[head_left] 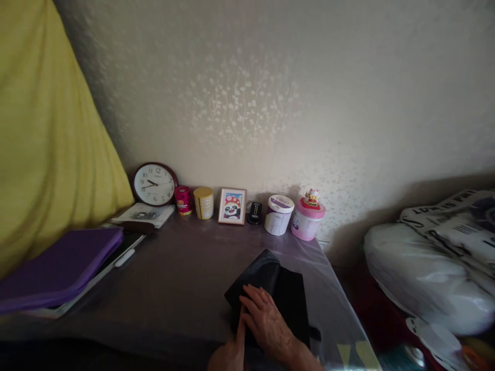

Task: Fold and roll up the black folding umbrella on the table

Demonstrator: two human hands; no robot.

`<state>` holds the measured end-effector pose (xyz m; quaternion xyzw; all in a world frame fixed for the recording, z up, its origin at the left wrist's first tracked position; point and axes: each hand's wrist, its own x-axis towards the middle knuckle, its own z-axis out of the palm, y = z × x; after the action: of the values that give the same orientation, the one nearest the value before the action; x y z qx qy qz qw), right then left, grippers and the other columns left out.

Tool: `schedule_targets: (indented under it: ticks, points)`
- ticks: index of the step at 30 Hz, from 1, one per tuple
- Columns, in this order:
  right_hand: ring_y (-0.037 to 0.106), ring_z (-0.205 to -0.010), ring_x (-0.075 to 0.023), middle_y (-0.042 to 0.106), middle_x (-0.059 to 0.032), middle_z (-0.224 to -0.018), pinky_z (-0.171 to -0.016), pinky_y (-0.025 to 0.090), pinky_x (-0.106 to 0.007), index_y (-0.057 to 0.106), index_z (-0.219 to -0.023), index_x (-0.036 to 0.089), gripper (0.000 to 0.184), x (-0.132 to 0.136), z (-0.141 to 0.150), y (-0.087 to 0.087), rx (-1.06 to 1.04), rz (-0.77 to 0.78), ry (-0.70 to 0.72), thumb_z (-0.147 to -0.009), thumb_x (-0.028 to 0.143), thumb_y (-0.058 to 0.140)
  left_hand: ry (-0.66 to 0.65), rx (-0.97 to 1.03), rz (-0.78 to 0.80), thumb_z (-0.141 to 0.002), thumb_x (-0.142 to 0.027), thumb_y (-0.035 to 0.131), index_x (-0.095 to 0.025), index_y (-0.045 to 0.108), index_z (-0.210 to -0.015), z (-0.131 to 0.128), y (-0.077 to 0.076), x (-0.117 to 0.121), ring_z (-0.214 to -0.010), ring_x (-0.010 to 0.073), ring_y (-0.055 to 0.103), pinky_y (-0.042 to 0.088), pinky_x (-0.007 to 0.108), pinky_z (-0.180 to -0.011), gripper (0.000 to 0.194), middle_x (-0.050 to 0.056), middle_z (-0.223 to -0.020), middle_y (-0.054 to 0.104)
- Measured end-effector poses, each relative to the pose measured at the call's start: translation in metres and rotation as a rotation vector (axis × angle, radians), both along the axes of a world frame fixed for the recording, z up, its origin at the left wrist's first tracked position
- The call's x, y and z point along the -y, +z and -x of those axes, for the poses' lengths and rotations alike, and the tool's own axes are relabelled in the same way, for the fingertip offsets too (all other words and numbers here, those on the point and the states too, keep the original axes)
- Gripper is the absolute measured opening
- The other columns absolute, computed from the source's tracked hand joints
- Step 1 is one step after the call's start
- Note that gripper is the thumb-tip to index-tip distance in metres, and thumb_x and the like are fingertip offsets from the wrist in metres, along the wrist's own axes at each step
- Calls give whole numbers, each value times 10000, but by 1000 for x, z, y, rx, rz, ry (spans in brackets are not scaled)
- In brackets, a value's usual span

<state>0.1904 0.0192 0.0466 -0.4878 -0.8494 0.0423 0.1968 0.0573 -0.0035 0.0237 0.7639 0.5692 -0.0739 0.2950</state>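
A black folded cloth or bag [284, 286] lies on the grey-purple table [181, 288] near its front right. My right hand [266, 322] rests flat on the black material with its fingers stretched out toward the left. My left hand [230, 353] comes in at the bottom edge beside the right hand. Its index finger is extended and presses on the same black material; the rest of that hand is cut off by the frame.
Along the wall stand a round clock [153, 184], a red tin [183, 200], a yellow tin [203, 202], a framed panda picture [232, 205], a white tub [279, 214] and a pink tub [308, 218]. A purple case [58, 270] lies left. White bags [425, 273] pile right.
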Motion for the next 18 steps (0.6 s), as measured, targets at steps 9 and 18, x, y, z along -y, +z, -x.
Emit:
schedule_targets:
  ticks: [9, 18]
  points:
    - [331, -1250, -192, 458, -74, -1302, -1038, 253, -441, 521, -1166, 218, 319, -63, -24, -14, 52, -72, -41, -879, 309, 414, 91, -49, -12, -752, -38, 352, -294, -17, -1358, -6, -9, -2, -785, 215, 638, 464, 323, -692, 754, 95, -974, 639]
    - [513, -1062, -145, 634, -29, -1039, -934, 356, -321, 620, -979, 205, 312, -120, -56, -16, 54, 12, -82, -915, 259, 320, 166, 52, -93, -824, -181, 283, -284, 184, -1356, 0, -25, -4, -707, 199, 621, 460, 313, -671, 551, 118, -886, 634]
